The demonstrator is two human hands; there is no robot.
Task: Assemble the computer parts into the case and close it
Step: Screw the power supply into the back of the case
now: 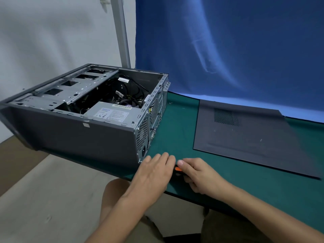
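The grey computer case (73,135) lies on its side on the green table (175,130), open side up. Inside I see the silver power supply (114,112), drive bays and black cables. The dark side panel (245,135) lies flat to the right of the case. My left hand (154,172) lies flat on the table by the case's near rear corner, fingers straight. My right hand (196,174) curls round an orange and black tool handle (178,170), mostly hidden between the two hands.
A blue cloth (228,50) hangs behind the table. A grey pole (122,32) stands against the white wall behind the case. The case overhangs the table's left edge. Tiny specks, perhaps screws, lie on the mat near the case's far rear corner.
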